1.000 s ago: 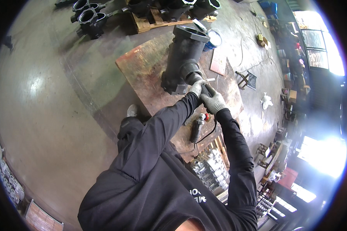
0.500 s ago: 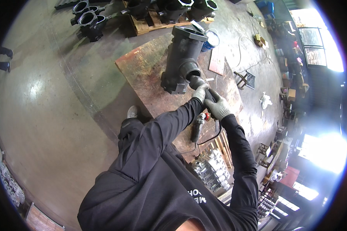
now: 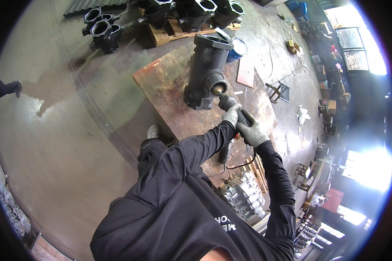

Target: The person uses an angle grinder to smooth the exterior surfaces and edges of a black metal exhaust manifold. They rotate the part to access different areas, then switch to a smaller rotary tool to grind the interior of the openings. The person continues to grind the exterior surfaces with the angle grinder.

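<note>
A large black cast-metal valve body (image 3: pixel 207 69) lies on a rusty steel plate (image 3: pixel 170 85), its round opening facing me. Both my gloved hands hold a black hand-held grinder (image 3: pixel 236 114) whose head is at that opening. My left hand (image 3: pixel 231 115) grips the front of the tool, close to the casting. My right hand (image 3: pixel 251 132) grips the rear of the tool body. A second power tool (image 3: pixel 226 150) with a black cable lies on the plate under my arms.
Several more black castings (image 3: pixel 101 30) stand on the floor and on a wooden pallet (image 3: pixel 178 28) at the back. A blue-and-white paint can (image 3: pixel 237 48) sits beside the casting. Stacked grey metal parts (image 3: pixel 246 198) lie to my right. Another person's leg (image 3: pixel 2 89) shows at far left.
The view has shifted slightly; my hands and the grinder stay at the casting's round opening, with the tool head pressed a little closer to it.
</note>
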`<state>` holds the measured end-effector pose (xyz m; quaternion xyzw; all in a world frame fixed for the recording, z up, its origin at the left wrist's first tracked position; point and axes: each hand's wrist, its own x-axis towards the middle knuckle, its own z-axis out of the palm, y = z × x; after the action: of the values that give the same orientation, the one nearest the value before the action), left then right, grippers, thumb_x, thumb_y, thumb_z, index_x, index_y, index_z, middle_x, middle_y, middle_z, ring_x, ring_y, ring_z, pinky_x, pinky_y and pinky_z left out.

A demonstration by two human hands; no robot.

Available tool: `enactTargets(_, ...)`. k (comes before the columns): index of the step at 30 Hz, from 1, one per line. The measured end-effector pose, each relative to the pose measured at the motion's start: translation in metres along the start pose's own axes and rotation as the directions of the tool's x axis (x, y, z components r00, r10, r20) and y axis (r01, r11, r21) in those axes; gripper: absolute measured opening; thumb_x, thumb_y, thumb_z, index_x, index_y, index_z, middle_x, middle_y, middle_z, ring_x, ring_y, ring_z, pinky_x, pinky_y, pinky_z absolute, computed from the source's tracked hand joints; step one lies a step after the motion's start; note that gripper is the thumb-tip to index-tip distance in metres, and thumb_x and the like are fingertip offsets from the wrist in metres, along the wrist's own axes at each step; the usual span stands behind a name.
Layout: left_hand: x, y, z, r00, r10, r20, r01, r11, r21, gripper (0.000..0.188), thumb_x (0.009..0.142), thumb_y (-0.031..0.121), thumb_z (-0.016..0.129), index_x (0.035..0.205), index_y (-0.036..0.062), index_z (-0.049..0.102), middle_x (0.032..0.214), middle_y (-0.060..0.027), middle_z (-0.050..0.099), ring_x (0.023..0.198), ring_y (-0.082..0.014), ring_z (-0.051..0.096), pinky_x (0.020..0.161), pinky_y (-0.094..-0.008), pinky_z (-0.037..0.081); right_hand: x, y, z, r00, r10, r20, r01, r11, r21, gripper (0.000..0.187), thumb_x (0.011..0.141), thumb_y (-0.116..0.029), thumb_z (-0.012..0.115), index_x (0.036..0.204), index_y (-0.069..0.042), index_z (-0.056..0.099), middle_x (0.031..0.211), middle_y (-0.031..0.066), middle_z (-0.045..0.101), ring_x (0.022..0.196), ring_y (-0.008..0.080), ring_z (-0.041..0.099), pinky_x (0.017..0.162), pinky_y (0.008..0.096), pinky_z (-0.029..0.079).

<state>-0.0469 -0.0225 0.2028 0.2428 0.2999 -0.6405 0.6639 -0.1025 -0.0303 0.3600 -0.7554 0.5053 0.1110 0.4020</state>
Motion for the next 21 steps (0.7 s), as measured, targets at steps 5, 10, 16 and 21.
enactTargets(5,0.009,0.015,0.001,1.000,0.026,-0.015,-0.027,1.000,-0.014,0.053,0.080,0.034,0.073,0.114,-0.0038,0.057,0.101,-0.0184,0.064,0.088,-0.0308,0.066,0.081,-0.0438,0.054,0.018,-0.008,0.001,0.998,-0.053,0.016,0.054,0.995,-0.087,0.072,0.081,-0.033,0.068,0.147,-0.010,0.051,0.113,0.0216,0.071,0.093,0.0253,0.071,0.084,0.0352,0.056)
enactTargets(10,0.063,0.043,-0.013,0.982,-0.186,0.042,0.182,0.981,0.071,0.060,0.089,0.045,0.057,0.115,-0.0097,0.054,0.106,-0.0302,0.062,0.093,-0.0424,0.064,0.088,-0.0504,0.052,0.057,-0.005,0.012,0.997,-0.073,0.026,0.075,0.994,-0.078,0.070,0.081,-0.034,0.067,0.145,-0.010,0.053,0.121,0.0226,0.069,0.111,0.0288,0.068,0.097,0.0366,0.051)
enactTargets(16,0.114,0.068,-0.019,0.784,-0.390,0.482,0.062,0.823,0.565,0.077,0.094,0.049,0.047,0.131,-0.0179,0.046,0.131,-0.0349,0.055,0.118,-0.0436,0.057,0.110,-0.0475,0.041,0.088,-0.004,0.023,0.999,-0.035,-0.008,0.034,0.999,-0.035,0.063,0.083,-0.028,0.067,0.142,-0.007,0.056,0.116,0.0190,0.070,0.100,0.0241,0.068,0.089,0.0344,0.053)
enactTargets(21,0.101,0.060,-0.008,0.977,-0.092,0.192,0.058,0.982,0.179,0.067,0.092,0.047,0.053,0.126,-0.0115,0.049,0.124,-0.0293,0.057,0.113,-0.0399,0.058,0.106,-0.0468,0.043,0.087,-0.006,0.025,1.000,0.011,0.014,-0.013,0.994,0.106,0.064,0.083,-0.016,0.067,0.144,-0.004,0.053,0.097,0.0118,0.073,0.064,0.0128,0.063,0.058,0.0303,0.053)
